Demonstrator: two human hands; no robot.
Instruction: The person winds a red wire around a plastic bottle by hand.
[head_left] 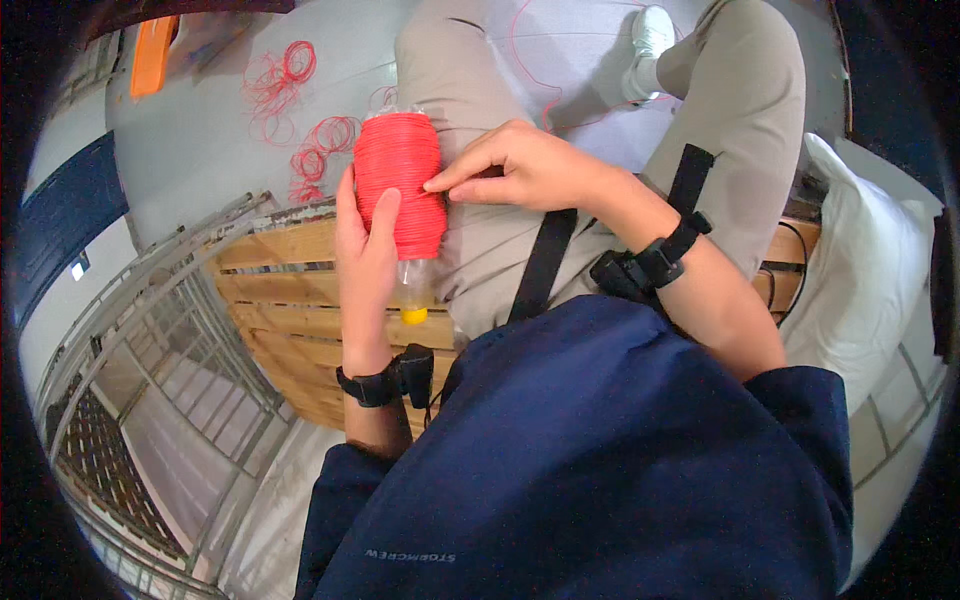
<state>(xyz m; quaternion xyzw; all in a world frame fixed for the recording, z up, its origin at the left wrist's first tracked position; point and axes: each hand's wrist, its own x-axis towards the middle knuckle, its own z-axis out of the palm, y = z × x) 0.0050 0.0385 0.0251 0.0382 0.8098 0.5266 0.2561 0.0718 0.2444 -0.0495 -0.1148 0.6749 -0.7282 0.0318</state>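
Note:
Red cord [398, 150] is wound in tight, even turns around a clear plastic bottle [414, 283] with a yellow cap [414, 316]. The bottle lies over my left thigh, its capped end toward me. My left hand [365, 232] is wrapped round it from the left side, thumb across the cord. At the right side of the winding, my right hand [500, 170] has thumb and forefinger brought together close to the cord. Whatever thin strand those fingertips may hold is too small to make out.
Loose tangles of red cord [300, 62] lie on the grey floor at the far left, near an orange object [152, 55]. I sit on a slatted wooden bench [290, 290]. A metal rack [170, 370] stands at left, a white sack [860, 260] at right.

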